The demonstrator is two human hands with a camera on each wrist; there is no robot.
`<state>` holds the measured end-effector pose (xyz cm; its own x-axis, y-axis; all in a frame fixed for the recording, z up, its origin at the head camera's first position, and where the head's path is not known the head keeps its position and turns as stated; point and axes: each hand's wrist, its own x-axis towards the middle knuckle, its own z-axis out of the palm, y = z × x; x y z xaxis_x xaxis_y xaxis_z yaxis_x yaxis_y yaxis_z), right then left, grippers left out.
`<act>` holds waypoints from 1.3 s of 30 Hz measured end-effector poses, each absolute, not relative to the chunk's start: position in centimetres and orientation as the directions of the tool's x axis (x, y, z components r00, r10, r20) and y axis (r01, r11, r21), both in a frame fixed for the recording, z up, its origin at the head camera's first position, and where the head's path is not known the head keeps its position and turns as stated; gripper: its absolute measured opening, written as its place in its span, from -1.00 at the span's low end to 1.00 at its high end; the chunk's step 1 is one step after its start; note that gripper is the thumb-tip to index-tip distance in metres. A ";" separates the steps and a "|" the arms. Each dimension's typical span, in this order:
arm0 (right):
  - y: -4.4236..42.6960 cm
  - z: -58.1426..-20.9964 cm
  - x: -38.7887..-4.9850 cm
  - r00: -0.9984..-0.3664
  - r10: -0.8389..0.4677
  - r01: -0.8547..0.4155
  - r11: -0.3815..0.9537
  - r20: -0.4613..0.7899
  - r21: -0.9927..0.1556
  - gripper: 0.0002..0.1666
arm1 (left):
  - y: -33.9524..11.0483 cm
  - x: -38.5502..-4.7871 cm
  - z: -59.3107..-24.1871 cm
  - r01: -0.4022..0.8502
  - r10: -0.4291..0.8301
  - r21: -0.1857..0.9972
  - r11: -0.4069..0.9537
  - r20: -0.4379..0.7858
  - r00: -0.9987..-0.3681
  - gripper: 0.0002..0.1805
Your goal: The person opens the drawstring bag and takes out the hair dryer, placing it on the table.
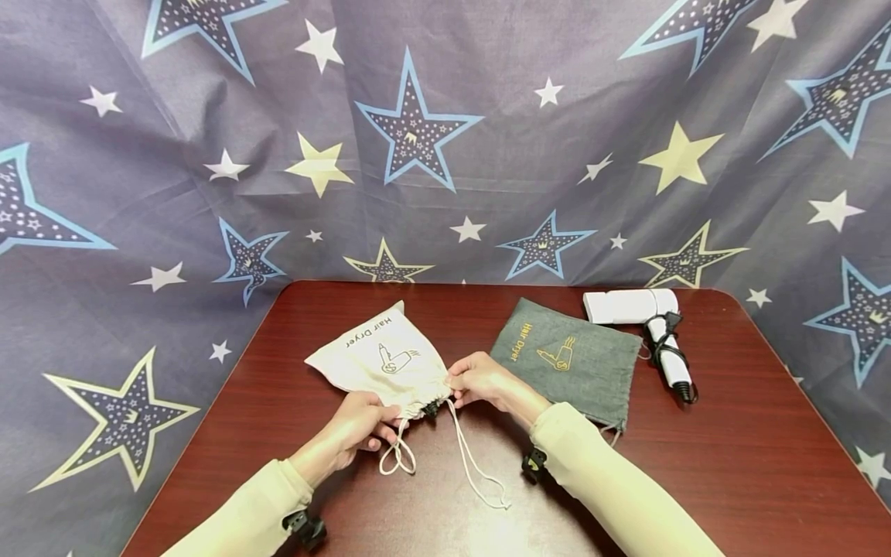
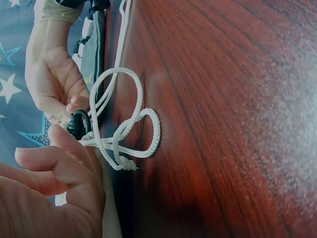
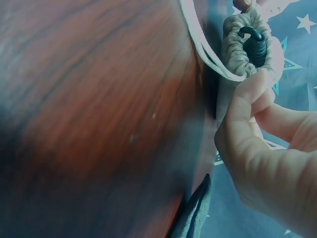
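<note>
Cream bag (image 1: pixel 390 357), long axis slanting, mouth (image 3: pixel 236 57) near-right, pinched by left hand (image 1: pixel 353 425) and right hand (image 1: pixel 489 381)

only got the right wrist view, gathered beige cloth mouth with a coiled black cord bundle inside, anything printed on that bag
Observer: Yes, the cream, roughly rectangular cloth drawstring bag reads "Hair Dryer" on its upper face.
Operator: and the dark cloth edge at the bottom of my frame
Observer: That's a dark grey rectangular cloth drawstring bag, marked "Hair Dryer" in yellow.
Operator: anything to its right in the head view
Observer: A white, plastic-looking, pistol-shaped hair dryer, with a black cord wound round its handle.
</note>
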<state>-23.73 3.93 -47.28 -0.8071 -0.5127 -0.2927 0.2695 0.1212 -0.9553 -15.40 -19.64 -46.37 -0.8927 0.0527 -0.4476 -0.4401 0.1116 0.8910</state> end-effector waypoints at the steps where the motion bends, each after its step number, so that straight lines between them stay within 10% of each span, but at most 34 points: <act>1: 4.0 -47.3 -23.7 -0.807 -0.513 0.270 0.121 -0.293 -0.955 -0.91 | -19.6 -15.4 -46.4 -0.440 0.052 0.891 0.113 -0.447 -0.893 -0.86; 39: 3.4 -47.4 -23.1 -0.831 -0.469 0.221 0.214 -0.299 -0.951 -0.86 | -18.8 -15.2 -47.6 -0.451 0.063 0.888 0.090 -0.457 -0.887 -0.81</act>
